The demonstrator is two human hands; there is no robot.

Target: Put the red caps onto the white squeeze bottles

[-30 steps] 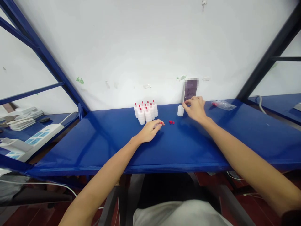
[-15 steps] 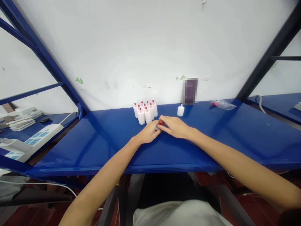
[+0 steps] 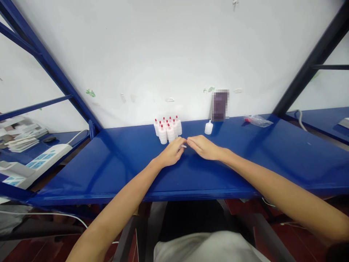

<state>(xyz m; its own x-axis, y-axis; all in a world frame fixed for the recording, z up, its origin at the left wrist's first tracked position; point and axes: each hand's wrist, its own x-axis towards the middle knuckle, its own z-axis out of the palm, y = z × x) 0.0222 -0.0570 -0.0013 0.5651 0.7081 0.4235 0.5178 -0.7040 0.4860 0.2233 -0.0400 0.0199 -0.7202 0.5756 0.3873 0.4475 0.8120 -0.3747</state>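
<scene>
My left hand point(image 3: 171, 152) is closed around a small dropper bottle, mostly hidden in the fingers. Its bare white nozzle point(image 3: 183, 146) sticks out toward the right. Close by, the fingertips of my right hand point(image 3: 204, 147) are pinched together near my left fingers; they hide whatever is between them. Just beyond my left hand stands a tight group of several white squeeze bottles point(image 3: 163, 136) with red caps, all upright. A single white bottle point(image 3: 208, 128) without a red cap stands upright beyond my right hand.
The blue table point(image 3: 109, 160) runs along a white wall. A clear plastic bag point(image 3: 257, 120) with something red inside lies at the back right. A blurred dark rectangle point(image 3: 220, 105) leans against the wall. Blue frame posts flank the table; a power strip point(image 3: 51, 156) is at left.
The red cap that showed between my hands is out of sight, and a bare white nozzle shows at my left hand. My right fingertips have closed together.
</scene>
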